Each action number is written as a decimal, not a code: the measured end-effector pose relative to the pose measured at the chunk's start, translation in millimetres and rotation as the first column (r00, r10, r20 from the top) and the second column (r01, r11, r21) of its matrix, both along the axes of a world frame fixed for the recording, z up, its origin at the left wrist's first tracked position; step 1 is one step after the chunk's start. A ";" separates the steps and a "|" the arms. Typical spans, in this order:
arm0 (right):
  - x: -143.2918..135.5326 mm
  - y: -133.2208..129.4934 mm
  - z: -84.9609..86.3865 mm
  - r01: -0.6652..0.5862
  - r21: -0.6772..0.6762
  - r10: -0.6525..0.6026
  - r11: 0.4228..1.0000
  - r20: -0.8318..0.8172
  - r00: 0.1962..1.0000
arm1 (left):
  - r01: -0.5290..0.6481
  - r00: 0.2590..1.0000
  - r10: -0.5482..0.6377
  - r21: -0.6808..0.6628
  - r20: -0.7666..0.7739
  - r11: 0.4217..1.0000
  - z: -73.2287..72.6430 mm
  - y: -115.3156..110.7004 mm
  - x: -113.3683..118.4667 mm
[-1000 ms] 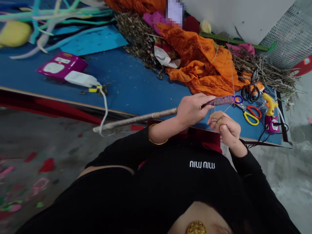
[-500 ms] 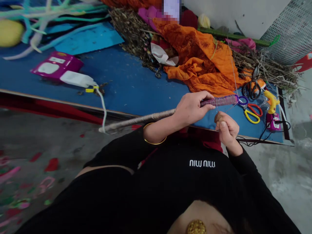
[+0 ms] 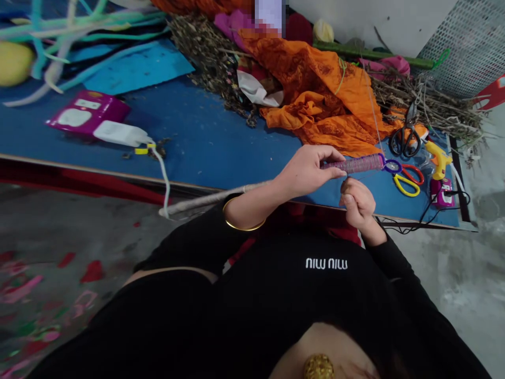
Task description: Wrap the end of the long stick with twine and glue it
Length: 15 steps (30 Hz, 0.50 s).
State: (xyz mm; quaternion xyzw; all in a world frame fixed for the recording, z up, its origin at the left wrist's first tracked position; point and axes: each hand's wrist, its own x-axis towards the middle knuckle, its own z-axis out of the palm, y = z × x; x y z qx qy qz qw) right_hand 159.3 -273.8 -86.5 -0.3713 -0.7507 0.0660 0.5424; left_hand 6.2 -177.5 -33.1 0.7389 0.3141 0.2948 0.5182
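My left hand [image 3: 310, 171] is closed around a long thin stick [image 3: 213, 197] wound with thread. The stick slants up to the right across the table edge, its middle hidden by my forearm. Beyond my fingers its upper end carries a thicker pink and purple thread wrapping [image 3: 365, 163]. Just below the wrapping, my right hand [image 3: 358, 202] is closed in a pinch. A fine thread runs near its fingertips, barely visible. Another thin thread [image 3: 373, 108] rises from the wrapped end over the orange cloth [image 3: 327, 123].
Red-and-yellow-handled scissors [image 3: 408, 181], black scissors [image 3: 405, 141] and a yellow glue gun [image 3: 438, 159] lie to the right. Dry twigs [image 3: 437, 102] lie behind them. A purple packet [image 3: 89, 113] and a white cord [image 3: 163, 171] are at left on the blue table [image 3: 221, 142].
My right hand has shifted slightly left, staying pinched below the wrapping. My left hand keeps its hold on the stick. The whole view has shifted a little.
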 end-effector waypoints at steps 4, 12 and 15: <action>5.8 10.0 -1.8 -0.026 0.044 0.025 0.999 0.026 0.999 | 0.095 0.993 -0.074 -0.253 0.090 0.963 2.9 2.8 1.2; 8.5 28.2 -6.7 -0.014 0.090 0.011 0.996 0.042 0.999 | 0.123 0.986 -0.056 -0.469 0.154 0.875 -2.1 16.1 6.0; 4.8 30.0 -9.2 -0.023 0.085 0.024 0.996 -0.012 1.000 | 0.111 0.990 -0.055 -0.497 0.126 0.861 -5.4 18.1 7.5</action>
